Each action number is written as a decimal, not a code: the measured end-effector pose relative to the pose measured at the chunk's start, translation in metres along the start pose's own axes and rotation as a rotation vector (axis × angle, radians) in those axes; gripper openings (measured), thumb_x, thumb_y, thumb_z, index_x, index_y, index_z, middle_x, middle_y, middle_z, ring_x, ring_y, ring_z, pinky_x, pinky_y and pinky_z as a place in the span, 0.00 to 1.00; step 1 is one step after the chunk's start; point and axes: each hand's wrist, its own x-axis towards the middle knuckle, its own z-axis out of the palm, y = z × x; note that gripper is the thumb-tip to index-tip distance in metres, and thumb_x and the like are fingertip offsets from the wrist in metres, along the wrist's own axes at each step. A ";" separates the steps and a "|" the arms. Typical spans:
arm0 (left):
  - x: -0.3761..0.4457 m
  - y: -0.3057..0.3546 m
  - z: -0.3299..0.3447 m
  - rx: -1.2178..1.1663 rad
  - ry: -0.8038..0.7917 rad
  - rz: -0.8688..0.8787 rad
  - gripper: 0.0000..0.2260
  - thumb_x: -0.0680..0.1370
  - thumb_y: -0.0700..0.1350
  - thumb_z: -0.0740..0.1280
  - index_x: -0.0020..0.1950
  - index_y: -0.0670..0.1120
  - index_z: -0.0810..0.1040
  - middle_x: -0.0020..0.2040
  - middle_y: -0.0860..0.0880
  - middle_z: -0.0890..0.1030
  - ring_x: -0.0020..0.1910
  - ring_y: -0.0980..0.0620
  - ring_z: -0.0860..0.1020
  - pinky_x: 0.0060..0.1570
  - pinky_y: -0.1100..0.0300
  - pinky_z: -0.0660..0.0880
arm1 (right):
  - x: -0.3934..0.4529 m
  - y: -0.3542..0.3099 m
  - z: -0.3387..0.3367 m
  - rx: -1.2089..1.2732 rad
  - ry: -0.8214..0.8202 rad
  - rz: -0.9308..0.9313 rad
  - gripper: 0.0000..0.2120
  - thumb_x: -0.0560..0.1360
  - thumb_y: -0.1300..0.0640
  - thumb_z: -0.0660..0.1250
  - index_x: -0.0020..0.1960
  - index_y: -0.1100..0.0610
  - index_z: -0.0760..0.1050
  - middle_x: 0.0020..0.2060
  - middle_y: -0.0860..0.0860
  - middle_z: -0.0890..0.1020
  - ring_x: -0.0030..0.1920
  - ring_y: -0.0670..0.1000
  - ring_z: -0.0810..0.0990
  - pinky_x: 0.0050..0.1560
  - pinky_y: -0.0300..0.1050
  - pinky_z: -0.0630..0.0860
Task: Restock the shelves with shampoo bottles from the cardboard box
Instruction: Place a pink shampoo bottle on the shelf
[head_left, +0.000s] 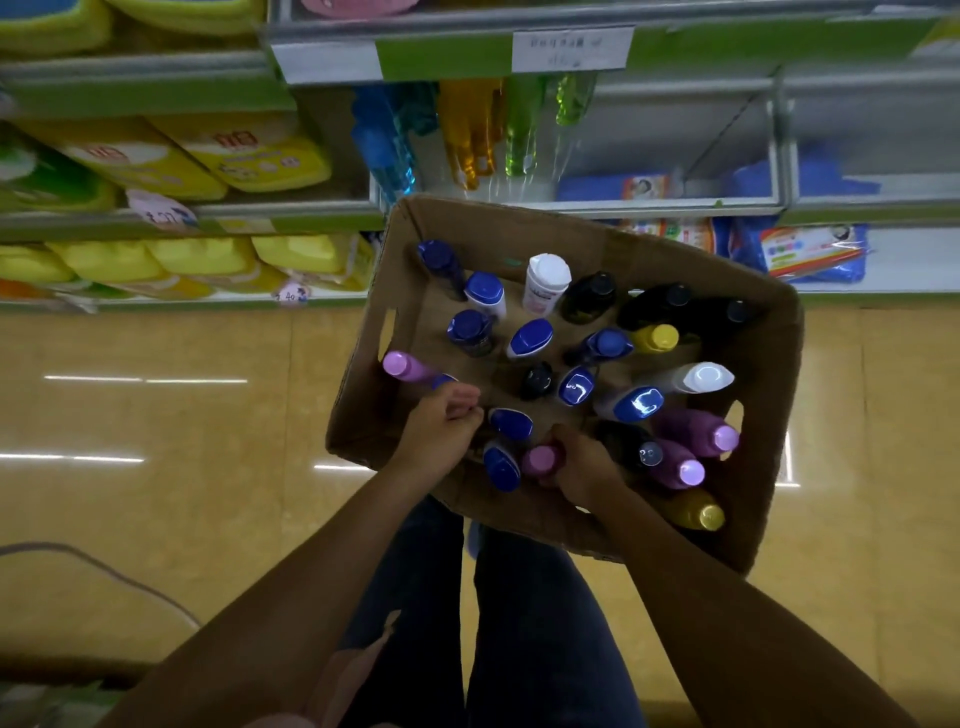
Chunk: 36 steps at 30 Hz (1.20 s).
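Pink-capped shampoo bottle (540, 460) stands at the near edge of the cardboard box (769, 358), clasped by the right hand (582, 467), fingers wrapped round its neck. Just left of those fingers, two blue-capped bottles (502, 466). Left hand (441, 428) is curled into a loose fist over the box's left side; whether it grips anything cannot be told. Shelves (571, 205) lie beyond the box.

Print on the shelf price label (571, 48) is blurred, unreadable. Fingertips of both hands are hidden among bottles in the cardboard box (769, 395). Bottle labels not visible from above. Top-shelf goods cropped by frame edge.
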 end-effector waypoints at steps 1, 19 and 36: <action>-0.001 0.000 0.001 0.003 -0.002 -0.002 0.11 0.78 0.41 0.64 0.60 0.46 0.74 0.56 0.51 0.77 0.57 0.56 0.74 0.45 0.71 0.68 | -0.002 0.002 -0.002 0.017 0.002 0.004 0.23 0.70 0.55 0.73 0.63 0.52 0.69 0.58 0.54 0.76 0.59 0.55 0.75 0.59 0.50 0.72; -0.069 0.075 -0.014 0.038 -0.418 0.188 0.37 0.60 0.60 0.77 0.67 0.58 0.70 0.60 0.59 0.79 0.61 0.60 0.76 0.65 0.51 0.71 | -0.134 -0.077 -0.167 0.701 0.108 -0.304 0.16 0.72 0.53 0.72 0.57 0.58 0.79 0.50 0.54 0.85 0.53 0.54 0.83 0.60 0.57 0.77; -0.179 0.169 -0.024 -0.101 -0.098 0.721 0.18 0.70 0.51 0.73 0.58 0.56 0.75 0.49 0.56 0.81 0.49 0.60 0.80 0.44 0.61 0.80 | -0.258 -0.142 -0.198 1.034 0.586 -0.495 0.18 0.74 0.51 0.70 0.63 0.52 0.74 0.49 0.53 0.82 0.47 0.52 0.84 0.49 0.58 0.82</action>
